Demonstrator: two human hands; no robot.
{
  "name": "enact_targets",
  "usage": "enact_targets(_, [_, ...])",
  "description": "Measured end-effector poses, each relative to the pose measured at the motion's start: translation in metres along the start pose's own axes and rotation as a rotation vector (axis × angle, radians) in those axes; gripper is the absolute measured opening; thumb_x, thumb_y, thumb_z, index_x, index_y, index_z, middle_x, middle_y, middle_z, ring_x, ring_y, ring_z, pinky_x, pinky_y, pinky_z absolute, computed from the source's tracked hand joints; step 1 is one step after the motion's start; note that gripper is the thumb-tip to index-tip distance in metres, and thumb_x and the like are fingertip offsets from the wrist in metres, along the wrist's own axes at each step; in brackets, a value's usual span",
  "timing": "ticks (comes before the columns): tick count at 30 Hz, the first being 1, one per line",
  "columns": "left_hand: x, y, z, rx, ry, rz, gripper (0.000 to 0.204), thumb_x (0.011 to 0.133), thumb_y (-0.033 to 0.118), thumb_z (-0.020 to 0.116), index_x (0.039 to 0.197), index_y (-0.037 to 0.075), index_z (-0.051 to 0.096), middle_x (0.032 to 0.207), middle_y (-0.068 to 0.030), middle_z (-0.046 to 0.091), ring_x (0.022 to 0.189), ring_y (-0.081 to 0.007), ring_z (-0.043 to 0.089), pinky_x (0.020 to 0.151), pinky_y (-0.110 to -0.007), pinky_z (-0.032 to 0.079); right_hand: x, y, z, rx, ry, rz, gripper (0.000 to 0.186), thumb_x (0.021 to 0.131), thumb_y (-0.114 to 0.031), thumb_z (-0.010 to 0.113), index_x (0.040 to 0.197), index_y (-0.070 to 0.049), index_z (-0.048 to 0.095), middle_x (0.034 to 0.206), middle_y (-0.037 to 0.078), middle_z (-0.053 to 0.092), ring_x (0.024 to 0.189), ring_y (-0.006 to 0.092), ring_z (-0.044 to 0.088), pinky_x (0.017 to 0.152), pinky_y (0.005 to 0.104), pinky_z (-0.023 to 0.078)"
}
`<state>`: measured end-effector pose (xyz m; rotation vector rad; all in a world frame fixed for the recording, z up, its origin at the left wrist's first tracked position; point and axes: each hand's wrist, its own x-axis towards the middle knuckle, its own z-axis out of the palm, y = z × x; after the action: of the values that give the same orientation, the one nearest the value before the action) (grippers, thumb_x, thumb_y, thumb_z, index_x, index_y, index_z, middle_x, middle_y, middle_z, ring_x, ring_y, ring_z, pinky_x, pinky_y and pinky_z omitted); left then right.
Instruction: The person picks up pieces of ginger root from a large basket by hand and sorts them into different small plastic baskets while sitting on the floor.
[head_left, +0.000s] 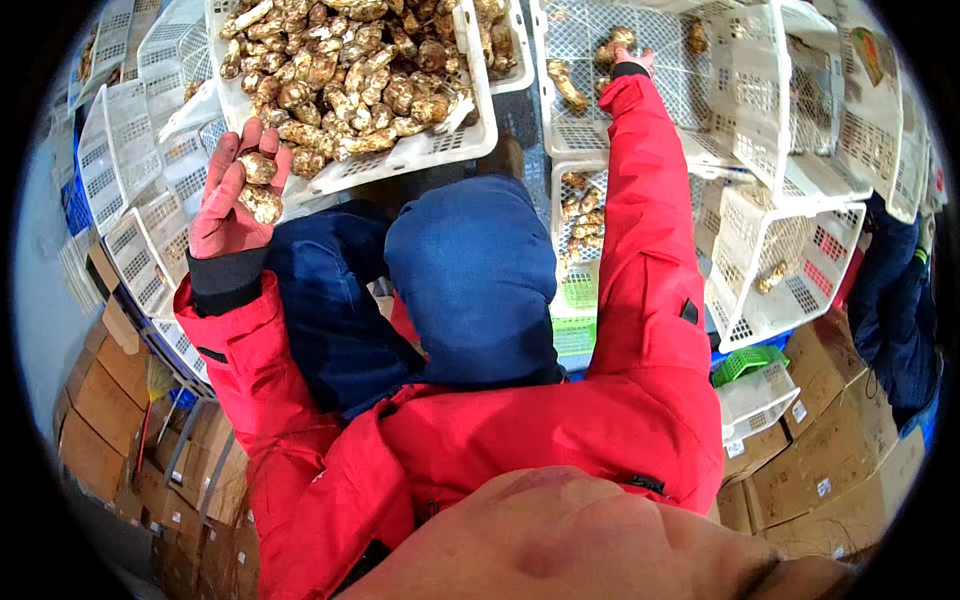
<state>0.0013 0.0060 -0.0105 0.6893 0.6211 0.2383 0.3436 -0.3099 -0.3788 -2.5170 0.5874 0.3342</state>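
Note:
My left hand [232,195] is raised palm up at the near left corner of a large white crate [487,130]. Its fingers curl about a brown-and-cream mushroom [262,203]; I cannot tell whether the two lumps showing are one mushroom or two. Thick-stalked mushrooms [350,75] of the same kind fill the crate. At the far right, my right arm stretches into a white mesh basket [575,135]. There my right hand [636,60] has its fingers apart beside a small group of mushrooms [612,46]. Another mushroom [567,86] lies to its left.
A smaller white basket [562,215] nearer me holds several mushrooms. White baskets stand tilted on the right [785,265] and stacked on the left [120,150]. A green basket [748,364] and cardboard boxes [820,470] sit behind. Another person's dark trousers [890,310] show far right.

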Motion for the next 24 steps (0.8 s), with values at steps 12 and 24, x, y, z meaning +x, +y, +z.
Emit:
enact_targets(12, [0.042, -0.004, 0.013, 0.088, 0.047, -0.058, 0.034, 0.079, 0.005, 0.045, 0.112, 0.001, 0.040, 0.119, -0.0140, 0.038, 0.110, -0.0252, 0.036, 0.095, -0.038, 0.028, -0.006, -0.006, -0.014, 0.984, -0.561, 0.039, 0.055, 0.070, -0.008, 0.061, 0.118, -0.008, 0.033, 0.088, 0.011, 0.055, 0.063, 0.0137, 0.051, 0.055, 0.0249, 0.045])
enact_targets(24, [0.049, -0.005, 0.020, 0.132, -0.019, -0.049, 0.033, 0.082, 0.007, 0.041, 0.114, 0.002, 0.039, 0.121, -0.0132, 0.036, 0.112, -0.0260, 0.035, 0.095, -0.041, 0.028, -0.129, -0.085, -0.081, 1.718, -1.082, -0.211, 0.045, 0.073, -0.001, 0.050, 0.113, -0.014, 0.032, 0.107, 0.011, 0.045, 0.093, 0.0270, 0.047, 0.075, 0.0406, 0.042])
